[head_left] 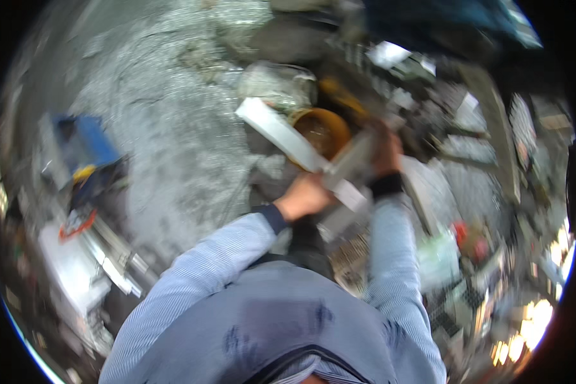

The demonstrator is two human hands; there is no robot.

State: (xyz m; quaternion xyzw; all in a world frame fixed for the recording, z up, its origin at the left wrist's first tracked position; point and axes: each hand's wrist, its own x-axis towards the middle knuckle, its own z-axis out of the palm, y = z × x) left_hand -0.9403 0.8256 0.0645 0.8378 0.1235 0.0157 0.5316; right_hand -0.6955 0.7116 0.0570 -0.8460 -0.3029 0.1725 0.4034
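Observation:
My left hand (305, 197) is closed around the lower part of a long white bar (281, 132), flat-sided, whose far end points up and left. A second bar, pale grey (354, 155), crosses it near my left hand at an angle. The upper end of that grey bar is in my right hand (385, 150), which is blurred by motion but looks wrapped round it. Just beyond the crossing stands an orange-yellow bucket (334, 125), its inside brownish. Whether the two bars are joined or only touch, I cannot tell.
A clear plastic bag (278, 84) lies behind the bucket. At the left are a blue box-like thing (89, 141) and some metal profiles (112, 259). Scrap and a long board (496, 134) crowd the right side. The grey floor (166, 128) looks wet or shiny.

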